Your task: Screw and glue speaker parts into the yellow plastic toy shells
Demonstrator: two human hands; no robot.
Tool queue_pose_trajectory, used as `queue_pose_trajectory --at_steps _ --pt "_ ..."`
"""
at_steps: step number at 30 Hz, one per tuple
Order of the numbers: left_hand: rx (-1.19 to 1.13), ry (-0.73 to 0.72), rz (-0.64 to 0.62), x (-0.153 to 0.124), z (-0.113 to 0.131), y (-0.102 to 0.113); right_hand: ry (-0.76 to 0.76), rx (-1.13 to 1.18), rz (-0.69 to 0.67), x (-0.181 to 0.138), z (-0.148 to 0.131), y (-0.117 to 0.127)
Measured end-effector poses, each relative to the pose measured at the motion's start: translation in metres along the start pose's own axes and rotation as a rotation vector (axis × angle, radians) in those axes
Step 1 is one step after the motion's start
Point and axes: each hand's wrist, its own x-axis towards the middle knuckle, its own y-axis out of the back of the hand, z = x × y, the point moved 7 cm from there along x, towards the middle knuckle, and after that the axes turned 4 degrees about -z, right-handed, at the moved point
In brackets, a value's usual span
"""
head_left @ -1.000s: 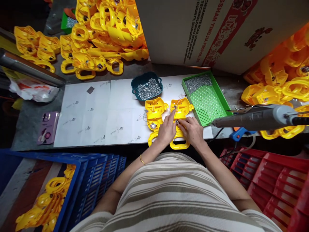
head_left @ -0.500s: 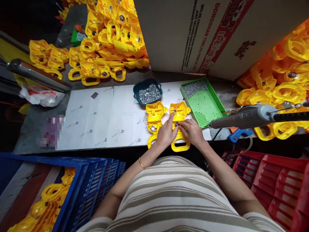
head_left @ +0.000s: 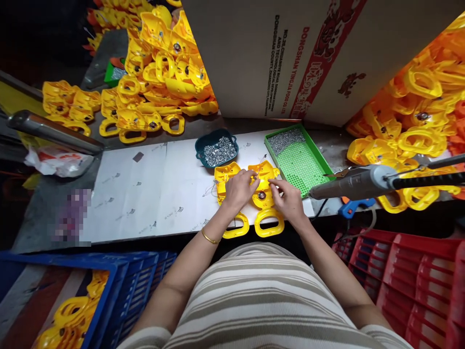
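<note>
Behind the tabletop (head_left: 145, 194) a big cardboard box (head_left: 290, 53) leans, with heaps of yellow shells (head_left: 160, 72) stacked on both sides of it. That looks to me like a lot of stock waiting to be handled. A blue crate (head_left: 119, 286) at the person's left holds a few more yellow pieces, and a red crate (head_left: 417, 271) sits at the right. A powered screwdriver (head_left: 348, 184) hangs untouched beside the green tray (head_left: 301, 165) and the dark bowl (head_left: 199, 148), both holding screws.

At the front edge lie the left shell half (head_left: 225, 173) and the right shell half (head_left: 267, 172), side by side, touching and open face up. My guess is this piece is at the fitting stage, not yet closed or screwed.

The left hand (head_left: 238, 189) rests curled, palm down, over the left half; I cannot tell whether it grips anything. The right hand (head_left: 288, 198) has thumb and forefinger drawn into a pinch at the right half's edge, on something too small to make out. A round disc (head_left: 261, 196) already sits in that half, and thin wires (head_left: 259, 162) lie loose above it.
</note>
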Motion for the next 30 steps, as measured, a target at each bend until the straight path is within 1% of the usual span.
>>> queue_pose_trajectory --at_steps 2,5,6,8,10,11,13,15,16,17,18,21,24,25,26,28,30 --pt "-0.086 -0.024 0.031 -0.005 0.000 -0.002 -0.106 0.160 -0.018 0.008 0.006 -0.003" --pt "-0.180 -0.120 0.102 -0.017 0.002 -0.002 -0.350 0.565 -0.094 0.018 0.015 -0.020" --pt "-0.193 -0.165 0.116 -0.021 0.003 -0.003 -0.409 0.675 -0.103 0.021 0.015 -0.025" --pt "-0.195 -0.247 0.124 -0.028 0.004 -0.006 -0.446 0.787 -0.082 0.027 0.013 -0.030" --pt "-0.189 -0.303 0.131 -0.032 0.005 -0.007 -0.410 0.819 -0.036 0.032 0.008 -0.029" --pt "-0.194 -0.319 0.149 -0.033 0.005 -0.006 -0.384 0.819 -0.016 0.033 0.006 -0.027" --pt "-0.233 -0.316 0.235 -0.034 0.005 0.004 -0.328 0.791 -0.001 0.033 0.001 -0.023" --pt "-0.289 -0.289 0.341 -0.032 0.006 0.018 -0.278 0.728 -0.022 0.030 -0.003 -0.022" --pt "-0.310 -0.273 0.376 -0.031 0.008 0.024 -0.251 0.672 -0.044 0.028 -0.005 -0.022" --pt "-0.320 -0.264 0.384 -0.028 0.012 0.029 -0.218 0.586 -0.064 0.026 -0.008 -0.022" --pt "-0.322 -0.260 0.367 -0.024 0.017 0.031 -0.185 0.484 -0.079 0.024 -0.009 -0.022" --pt "-0.316 -0.248 0.253 -0.015 0.031 0.031 -0.124 0.238 -0.082 0.019 -0.012 -0.021" --pt "-0.341 -0.235 0.193 -0.012 0.036 0.029 -0.113 0.198 -0.084 0.016 -0.013 -0.017" --pt "-0.351 -0.229 0.188 -0.013 0.035 0.030 -0.103 0.207 -0.064 0.014 -0.014 -0.013" --pt "-0.358 -0.216 0.185 -0.014 0.034 0.031 -0.085 0.216 -0.016 0.012 -0.016 -0.006" --pt "-0.362 -0.173 0.178 -0.015 0.029 0.034 -0.015 0.201 0.158 0.007 -0.024 0.016" --pt "-0.353 -0.139 0.147 -0.016 0.025 0.035 0.112 0.122 0.336 -0.001 -0.037 0.037"
